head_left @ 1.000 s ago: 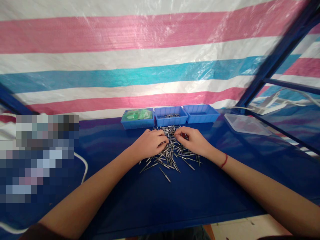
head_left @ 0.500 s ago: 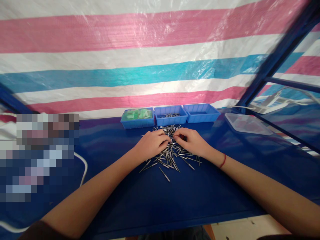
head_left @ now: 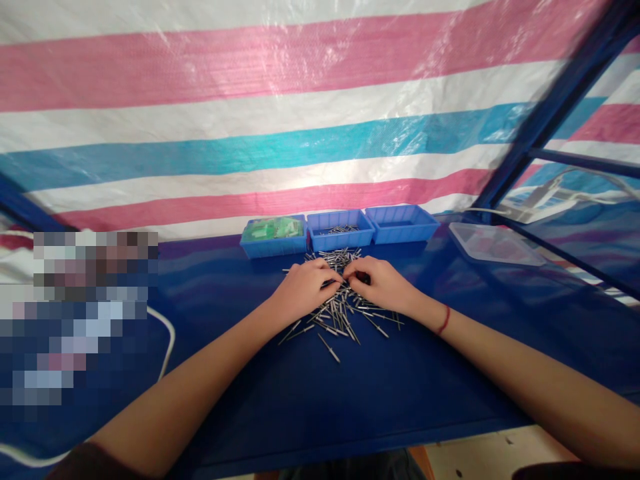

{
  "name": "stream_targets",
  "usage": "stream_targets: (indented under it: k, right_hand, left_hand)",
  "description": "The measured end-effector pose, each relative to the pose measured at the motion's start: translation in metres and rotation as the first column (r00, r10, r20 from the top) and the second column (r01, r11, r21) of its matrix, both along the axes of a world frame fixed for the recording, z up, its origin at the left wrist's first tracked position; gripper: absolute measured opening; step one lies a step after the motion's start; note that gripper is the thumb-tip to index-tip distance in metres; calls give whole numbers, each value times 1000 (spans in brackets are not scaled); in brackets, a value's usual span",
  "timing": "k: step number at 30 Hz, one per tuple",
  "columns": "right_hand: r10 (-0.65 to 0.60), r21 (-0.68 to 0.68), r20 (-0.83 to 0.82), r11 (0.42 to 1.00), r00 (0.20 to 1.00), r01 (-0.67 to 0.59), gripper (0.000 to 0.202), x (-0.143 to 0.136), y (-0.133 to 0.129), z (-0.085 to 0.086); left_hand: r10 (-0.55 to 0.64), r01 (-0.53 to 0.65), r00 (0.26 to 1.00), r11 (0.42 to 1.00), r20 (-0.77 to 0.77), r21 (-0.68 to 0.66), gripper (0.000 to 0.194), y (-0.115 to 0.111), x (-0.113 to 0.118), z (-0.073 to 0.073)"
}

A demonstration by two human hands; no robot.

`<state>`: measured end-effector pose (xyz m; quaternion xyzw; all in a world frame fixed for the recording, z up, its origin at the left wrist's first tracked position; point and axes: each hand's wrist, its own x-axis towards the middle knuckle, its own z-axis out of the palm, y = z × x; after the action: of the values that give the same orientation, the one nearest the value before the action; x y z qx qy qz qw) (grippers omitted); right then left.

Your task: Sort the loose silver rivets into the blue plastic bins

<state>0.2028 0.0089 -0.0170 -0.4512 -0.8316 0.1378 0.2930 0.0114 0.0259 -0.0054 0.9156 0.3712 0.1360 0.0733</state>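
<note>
Blind rivets lie in a loose, crisscrossed heap on the blue tabletop, just in front of three blue plastic bins, with both hands over its middle. The left hand is curved palm down, thumb and forefinger drawn nearly together; the right hand faces it, thumb and forefinger bent towards each other with a small gap behind the tips. The two sets of fingertips almost meet, and whether either pinches a rivet cannot be told; something dark under the right palm is also unclear. The likeliest trouble is tangling: the thin mandrels cross at many angles, so lifting one could drag or flip its neighbours. With the fingertips so close, the hands could also bump and knock a rivet loose, and the knuckles hide part of the heap, making a wrong pick easy. Pointed stems could prick bare skin if pressed end-on. One stray rivet lies apart on the near side, where a forearm sweeping inward might push it towards the table edge. Behind, the middle bin holds a few rivets, and the left bin holds green packets; a careless reach might mix their contents.
</note>
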Motion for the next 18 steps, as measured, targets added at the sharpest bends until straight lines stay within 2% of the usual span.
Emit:
stream_targets:
  k: [9, 18]
  right_hand:
    - [9, -9, -15, 1000, 1000, -9, 14, 0, 2, -4]
    - [10, 2, -8, 1000, 1000, -10, 14, -1, 2, -5]
  left_hand:
    - [45, -41, 998, 996, 45, -84, 21, -2, 0, 0]
    - [25, -23, 999, 999, 39, -46, 22, -3, 0, -3]
